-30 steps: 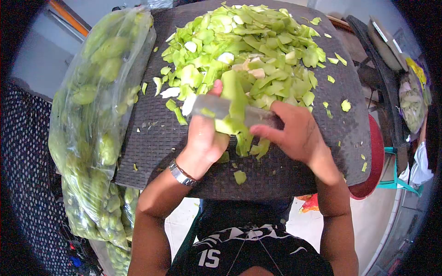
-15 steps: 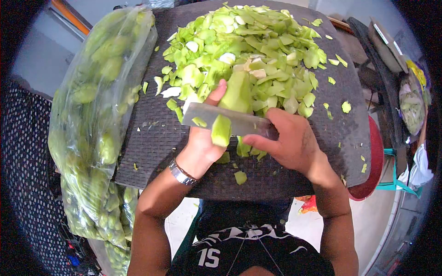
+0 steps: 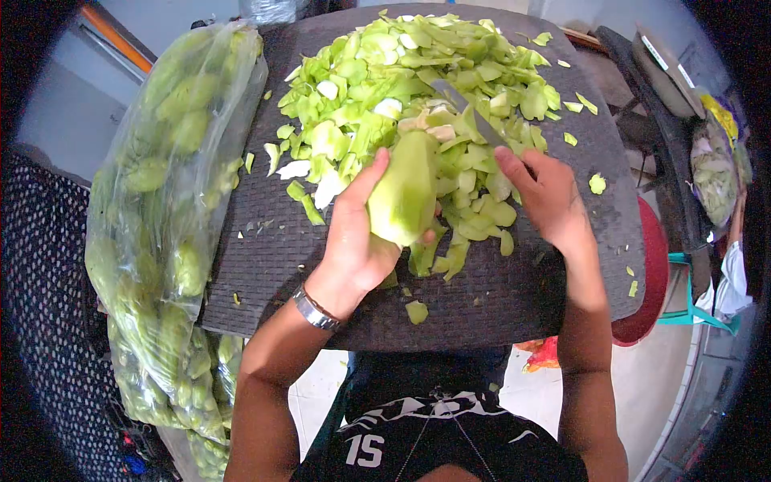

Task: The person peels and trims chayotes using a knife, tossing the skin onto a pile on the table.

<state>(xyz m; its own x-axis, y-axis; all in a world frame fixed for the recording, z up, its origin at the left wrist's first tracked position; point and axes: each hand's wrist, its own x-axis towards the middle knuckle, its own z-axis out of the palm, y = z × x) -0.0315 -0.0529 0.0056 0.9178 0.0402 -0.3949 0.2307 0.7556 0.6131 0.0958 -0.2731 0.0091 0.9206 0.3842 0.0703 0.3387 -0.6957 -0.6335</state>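
Note:
My left hand [image 3: 351,233] is wrapped around a pale green, oblong fruit [image 3: 403,189] with flat cut faces, held tilted over the near side of the table. In my right hand [image 3: 551,194] is a knife [image 3: 483,127], gripped by the handle. Its wide metal blade points away and to the left, above a large heap of thin green slices and parings [image 3: 474,68]. Knife and fruit are apart. Some parings hang or lie just beneath the fruit, and the far fingers of my left hand are partly hidden behind it.
The dark woven-textured table [image 3: 265,273] has scattered scraps on it. Along its left edge lies a long clear plastic bag [image 3: 173,177] of whole green fruits, with more bagged produce below. A red round-edged object [image 3: 646,281] and a teal stool [image 3: 691,301] stand at the right.
The knife has moved from across the fruit to up and right of it. The cut piece on the blade is gone from there. My left hand still holds the fruit, now more fully visible.

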